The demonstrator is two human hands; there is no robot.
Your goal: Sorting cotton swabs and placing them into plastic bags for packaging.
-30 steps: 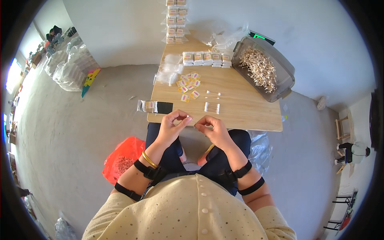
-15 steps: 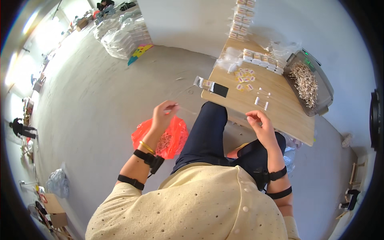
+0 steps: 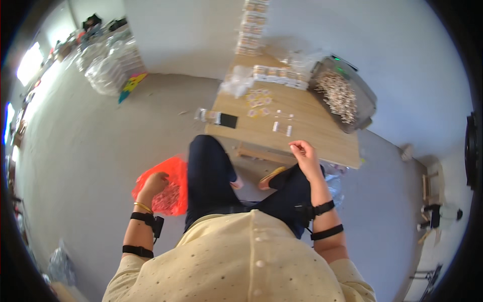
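My left hand (image 3: 155,184) hangs over a red plastic bag (image 3: 177,168) on the floor. Its fingers are bent and blurred, so their hold is unclear. Inside the bag lies a heap of small, thin pieces (image 3: 169,198). My right hand (image 3: 307,158) is raised by the table's front edge, thumb and index finger pinched together; anything between them is too small to make out. Beyond it, a few white-tipped cotton swabs (image 3: 289,131) lie on the wooden table (image 3: 322,143). A grey bin (image 3: 366,100) full of cotton swabs (image 3: 336,94) stands at the table's right.
On the table are small yellow-and-white cards (image 3: 259,100), a black pad (image 3: 229,121), clear plastic bags (image 3: 238,81) and a row of packs (image 3: 279,76). More packs form a tall stack (image 3: 251,27) at the back. Wrapped bundles (image 3: 108,68) stand far left.
My left hand has moved left and down over the red bag. My right hand keeps its pinch near the table edge. The whole view has shifted, with the table now further left.
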